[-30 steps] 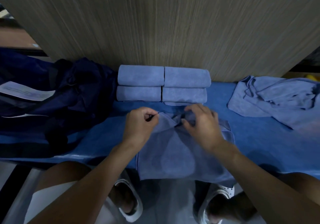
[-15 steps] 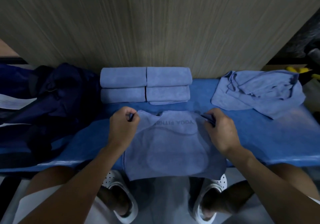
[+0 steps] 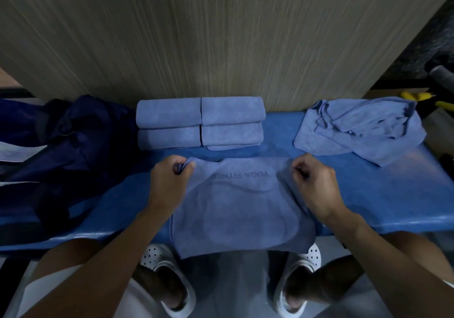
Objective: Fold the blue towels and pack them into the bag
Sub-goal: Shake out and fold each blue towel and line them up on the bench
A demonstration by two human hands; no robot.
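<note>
Over at nine o'clock, a dark navy bag (image 3: 73,145) lies slumped on the blue surface (image 3: 393,195), with a white sheet of paper (image 3: 14,150) at its left edge. At twelve o'clock, four folded towels (image 3: 200,123) sit in a tight block, two rows of two, against the wood-grain wall (image 3: 221,35). Nearer, the left hand (image 3: 169,185) has its grip pinched round the far left corner of a towel (image 3: 243,209), its fingers curled with cloth bunched between them. That towel lies spread flat at six o'clock, printed lettering upside down near its far edge, and its near edge hangs off the surface above two white shoes (image 3: 169,268). The right hand (image 3: 317,190) pinches the far right corner in a closed grip. At two o'clock, a rumpled pile of unfolded towels (image 3: 363,128) lies near the right end of the surface, apart from both hands.
</note>
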